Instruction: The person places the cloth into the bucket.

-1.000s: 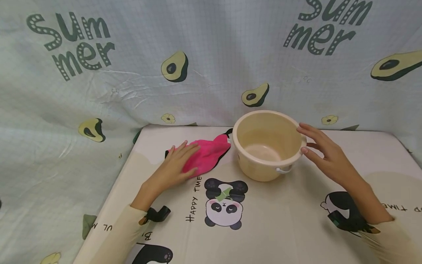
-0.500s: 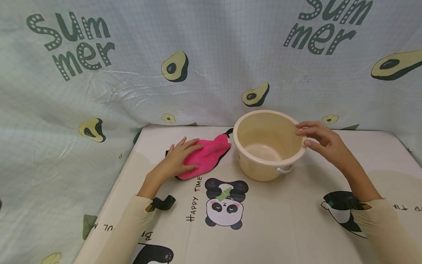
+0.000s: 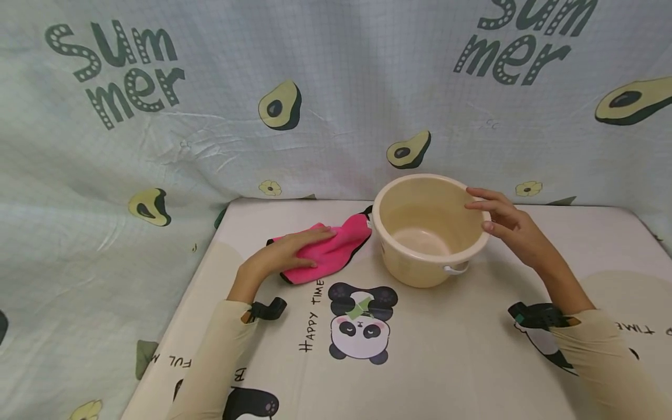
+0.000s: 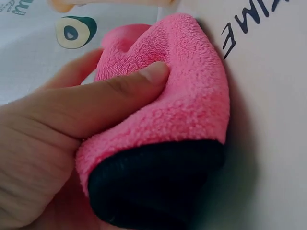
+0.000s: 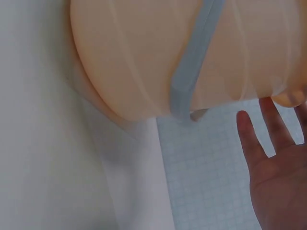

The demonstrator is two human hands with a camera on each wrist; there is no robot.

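Note:
A pink fluffy cloth (image 3: 343, 240) with black edging lies bunched left of the bucket. My left hand (image 3: 280, 254) grips it; in the left wrist view the thumb presses into the folded cloth (image 4: 192, 86), with a finger partly seen behind. Beside it stands a cream plastic bucket (image 3: 415, 268), upright, with its handle (image 5: 192, 62) hanging down the outside. At the bucket's right rim, my right hand (image 3: 517, 230) has relaxed, spread fingers reaching over the edge. In the right wrist view, part of that hand (image 5: 283, 177) shows near the rim, its fingers fairly straight.
A light table cover (image 3: 430, 356) with panda prints lies under everything. Behind and to the left hangs a pale curtain (image 3: 336, 105) with avocado prints and lettering, close behind the bucket. A black wrist strap device sits on each forearm.
My left fingers have moved right over the cloth and closed in, bunching it up. My right hand has shifted slightly left, its fingers further over the rim. The bucket stays in place.

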